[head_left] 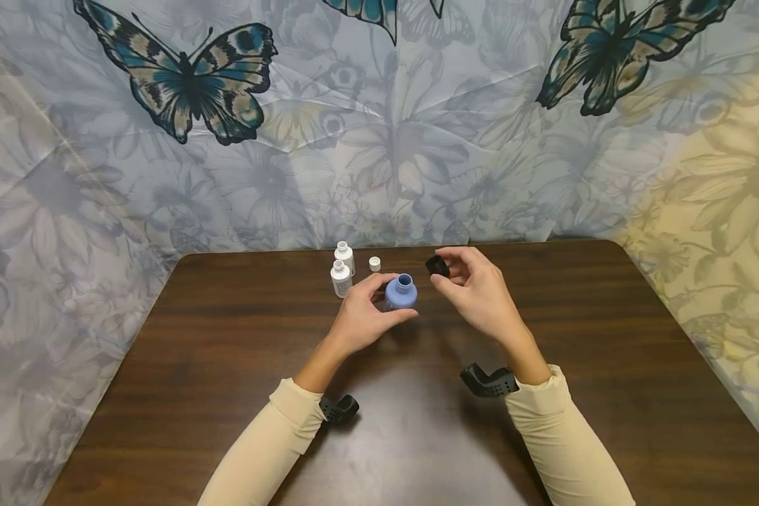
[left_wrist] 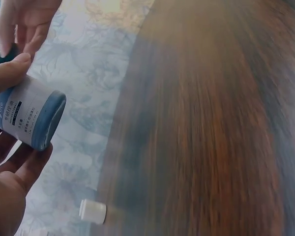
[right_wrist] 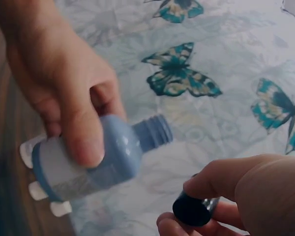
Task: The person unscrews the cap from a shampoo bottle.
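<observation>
My left hand (head_left: 362,316) grips a blue bottle (head_left: 401,294) with a white label, its threaded neck bare and facing up. In the left wrist view printed text shows on the label of the bottle (left_wrist: 27,110). To the right, my right hand (head_left: 481,288) pinches a black cap (head_left: 438,266) between thumb and fingers, apart from the bottle's neck. The right wrist view shows the cap (right_wrist: 192,209) held just off the open mouth of the bottle (right_wrist: 115,150).
Two small white bottles (head_left: 341,279) without caps stand behind my left hand, near the table's back edge. A small white cap (head_left: 374,263) lies beside them on the dark wooden table (head_left: 259,323). A butterfly-printed cloth (head_left: 379,140) hangs behind the table.
</observation>
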Tool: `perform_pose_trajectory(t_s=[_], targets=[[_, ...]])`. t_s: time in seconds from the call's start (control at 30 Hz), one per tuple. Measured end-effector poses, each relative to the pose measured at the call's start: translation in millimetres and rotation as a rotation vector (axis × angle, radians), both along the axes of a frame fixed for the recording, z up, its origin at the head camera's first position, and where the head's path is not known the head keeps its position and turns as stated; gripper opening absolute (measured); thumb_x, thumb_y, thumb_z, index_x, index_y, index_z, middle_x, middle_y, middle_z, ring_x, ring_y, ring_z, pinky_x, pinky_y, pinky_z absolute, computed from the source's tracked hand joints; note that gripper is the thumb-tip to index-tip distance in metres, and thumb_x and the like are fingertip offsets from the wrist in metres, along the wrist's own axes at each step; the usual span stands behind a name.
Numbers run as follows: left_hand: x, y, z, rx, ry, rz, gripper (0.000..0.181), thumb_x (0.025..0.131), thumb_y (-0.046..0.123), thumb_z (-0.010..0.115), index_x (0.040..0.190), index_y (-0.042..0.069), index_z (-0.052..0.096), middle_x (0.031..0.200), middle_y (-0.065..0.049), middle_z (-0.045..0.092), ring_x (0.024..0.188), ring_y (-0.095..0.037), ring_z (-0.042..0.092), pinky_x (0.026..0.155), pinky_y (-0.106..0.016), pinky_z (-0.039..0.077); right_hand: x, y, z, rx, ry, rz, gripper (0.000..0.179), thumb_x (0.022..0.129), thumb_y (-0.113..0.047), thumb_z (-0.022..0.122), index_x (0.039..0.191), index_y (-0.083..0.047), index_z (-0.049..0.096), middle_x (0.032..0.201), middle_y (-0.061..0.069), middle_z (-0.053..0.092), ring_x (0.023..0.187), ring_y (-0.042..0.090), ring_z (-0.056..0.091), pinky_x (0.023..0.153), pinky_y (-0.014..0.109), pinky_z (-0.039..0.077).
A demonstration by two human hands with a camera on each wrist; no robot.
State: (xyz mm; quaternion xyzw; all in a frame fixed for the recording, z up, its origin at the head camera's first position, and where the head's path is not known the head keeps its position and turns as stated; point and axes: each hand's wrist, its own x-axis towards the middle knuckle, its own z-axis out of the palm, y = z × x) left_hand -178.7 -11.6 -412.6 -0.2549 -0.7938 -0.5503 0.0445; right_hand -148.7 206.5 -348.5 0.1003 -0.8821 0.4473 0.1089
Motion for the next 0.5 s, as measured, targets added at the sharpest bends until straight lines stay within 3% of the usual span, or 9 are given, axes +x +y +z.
perform_pose_trajectory(t_s=[0.27, 0.5], targets=[[20.1, -31.4, -9.7, -0.020, -0.138, 0.072, 0.059, 0.075, 0.019, 0.092, 0.126, 0.011, 0.063, 0.118, -0.004, 0.068, 0.108, -0.018, 0.070, 0.097, -0.032, 0.058, 2.2, -15, -32.7, 0.110, -0.087, 0.065, 0.038, 0.092, -0.013, 0.074, 0.129, -0.007, 0.066, 0.110, 0.012, 0.065, 0.095, 0.025, 0.065, 0.083, 0.037, 0.054], [6.9, -48.5, 1.2, -0.105, -0.112, 0.116, 0.061, 0.076, 0.024, 0.092, 0.126, 0.010, 0.060, 0.123, -0.006, 0.066, 0.111, -0.021, 0.072, 0.097, -0.035, 0.058, -15.0, -27, -34.5, 0.108, -0.178, 0.118, 0.036, 0.090, -0.013, 0.075, 0.124, -0.007, 0.064, 0.110, 0.012, 0.071, 0.098, 0.025, 0.068, 0.083, 0.040, 0.056]])
